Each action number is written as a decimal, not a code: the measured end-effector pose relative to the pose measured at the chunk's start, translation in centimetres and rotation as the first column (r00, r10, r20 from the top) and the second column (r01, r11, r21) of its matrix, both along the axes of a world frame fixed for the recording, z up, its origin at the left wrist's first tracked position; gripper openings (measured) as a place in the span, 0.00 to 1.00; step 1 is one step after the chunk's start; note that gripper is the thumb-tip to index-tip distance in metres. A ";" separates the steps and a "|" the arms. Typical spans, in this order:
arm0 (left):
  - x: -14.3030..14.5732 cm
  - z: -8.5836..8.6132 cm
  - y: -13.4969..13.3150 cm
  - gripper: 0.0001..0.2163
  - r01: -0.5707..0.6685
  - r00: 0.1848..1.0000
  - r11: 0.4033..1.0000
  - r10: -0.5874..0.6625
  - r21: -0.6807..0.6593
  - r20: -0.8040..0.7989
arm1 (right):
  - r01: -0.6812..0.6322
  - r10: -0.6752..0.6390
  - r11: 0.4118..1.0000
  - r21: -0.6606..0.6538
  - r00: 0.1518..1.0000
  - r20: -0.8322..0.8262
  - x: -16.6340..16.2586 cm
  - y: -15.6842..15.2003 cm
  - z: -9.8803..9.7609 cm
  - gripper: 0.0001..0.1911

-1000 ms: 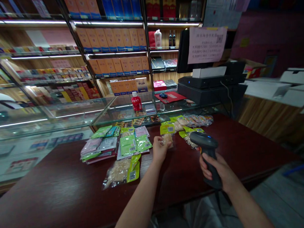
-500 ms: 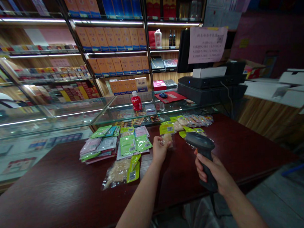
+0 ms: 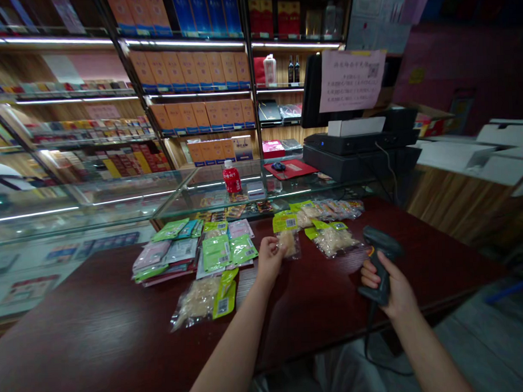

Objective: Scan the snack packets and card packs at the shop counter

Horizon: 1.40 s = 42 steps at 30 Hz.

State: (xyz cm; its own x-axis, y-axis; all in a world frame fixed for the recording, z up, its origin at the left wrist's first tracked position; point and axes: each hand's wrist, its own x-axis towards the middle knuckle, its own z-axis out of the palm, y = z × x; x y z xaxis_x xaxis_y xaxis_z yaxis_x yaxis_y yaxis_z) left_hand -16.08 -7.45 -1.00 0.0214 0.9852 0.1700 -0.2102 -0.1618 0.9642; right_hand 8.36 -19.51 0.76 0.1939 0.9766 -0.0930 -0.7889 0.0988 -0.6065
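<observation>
**One packet pinched, one scanner gripped**

Your left hand [image 3: 270, 256] is closed, thumb and fingertips pinched on the near end of one packet [image 3: 287, 236]. The packet sits at the middle of the table [image 3: 99, 339], just ahead of your knuckles (whether it lies flat or is raised a little, you cannot tell). Its yellow-green header carries a white barcode sticker, and the print is too small to read.

Your right hand [image 3: 389, 289] is wrapped fully round the handle of the one scanner [image 3: 381, 254]. You hold it over the table's near right part, head aimed away and to the left. One cable [image 3: 367, 341] hangs from its butt.

Two more pale-filled packets of the same kind lie singly. The right packet [image 3: 334, 239] is between your hands, and the near packet [image 3: 205, 298] is left of your forearm. Behind them a row [image 3: 330, 208] of packets overlaps too much to count. Left of your left hand is a pile [image 3: 190, 253] of green, pink and grey sachets, several with barcode stickers, their number unclear.

On the glass counter [image 3: 115, 195] stands one red bottle [image 3: 232, 178] with white lettering that cannot be read. Beside it one mouse [image 3: 279, 166] rests on one red mat [image 3: 297, 169]. One pink notice [image 3: 350, 79] hangs above the till [image 3: 358, 144], with lines of print and a QR code, none of it legible. Two dark bottles [image 3: 293, 69] stand on a shelf behind.
</observation>
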 end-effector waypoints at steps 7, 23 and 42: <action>0.1 1.4 -0.1 0.21 -0.095 0.995 0.987 0.099 -0.129 0.021 | -0.013 0.014 1.000 0.007 0.994 -0.106 0.1 0.0 0.0 0.15; 8.1 5.1 -1.3 0.23 0.217 0.959 0.925 -0.141 -0.313 0.247 | 0.073 -0.063 0.996 0.042 0.979 -0.193 0.3 0.0 0.1 0.13; 14.6 4.4 0.6 0.17 -0.125 0.760 0.991 0.132 0.057 -0.636 | 0.112 -0.103 0.993 0.034 0.974 -0.201 0.4 0.2 0.0 0.15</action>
State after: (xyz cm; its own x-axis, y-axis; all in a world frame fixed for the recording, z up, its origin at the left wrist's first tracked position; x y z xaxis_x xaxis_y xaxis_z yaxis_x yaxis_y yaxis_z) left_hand -1.49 -6.88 3.37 0.0020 0.9849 0.1730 0.4754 -0.1532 0.8663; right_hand 8.78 -19.33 0.79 0.2805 0.9550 -0.0965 -0.8762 0.2137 -0.4319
